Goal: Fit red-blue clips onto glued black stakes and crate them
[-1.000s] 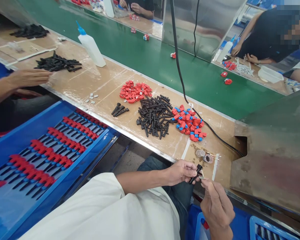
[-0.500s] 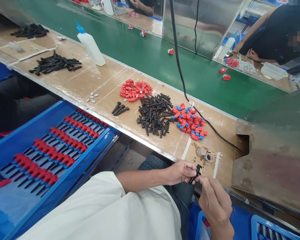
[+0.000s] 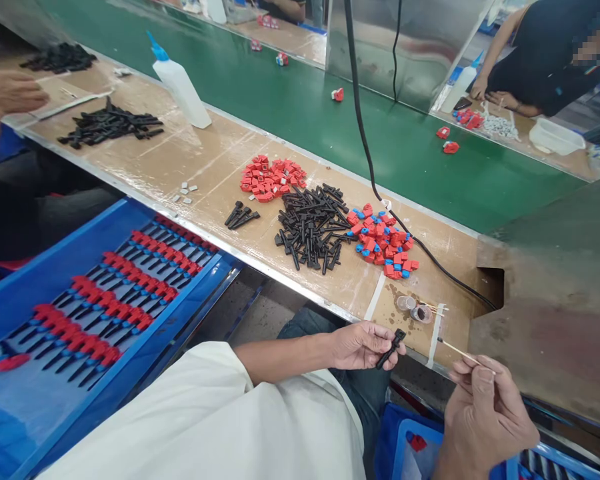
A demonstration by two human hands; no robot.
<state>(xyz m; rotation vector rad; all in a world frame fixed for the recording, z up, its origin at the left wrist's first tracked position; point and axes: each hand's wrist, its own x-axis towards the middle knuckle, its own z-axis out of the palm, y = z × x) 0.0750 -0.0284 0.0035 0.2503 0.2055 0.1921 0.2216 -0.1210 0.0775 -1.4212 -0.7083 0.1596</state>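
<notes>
My left hand [image 3: 363, 345] pinches a black plastic peg-like part [image 3: 391, 348] with a blocky head, held tilted over the bench's front edge. My right hand [image 3: 485, 407] is closed on a thin cotton swab [image 3: 463, 352], its dark tip pointing left toward the bench and apart from the black part. Two small clear cups [image 3: 421, 314] stand on the stained cardboard just beyond my hands, one with dark contents. More swab sticks [image 3: 439, 308] lie beside them. Farther left are a pile of black parts [image 3: 310, 227] and a pile of red-and-blue pieces [image 3: 383, 241].
A pile of red pieces [image 3: 273, 178] and a white glue bottle [image 3: 183, 90] stand farther left. The blue tray [image 3: 10, 427] holds rows of assembled parts. A green conveyor [image 3: 300, 100] runs behind the bench. A black cable [image 3: 360, 133] hangs across. Another person's hand [image 3: 13, 92] shows at left.
My right hand has drawn away to the right from the black part with the swab. My left hand stays in place. Another person's hand has come into view at the far left.
</notes>
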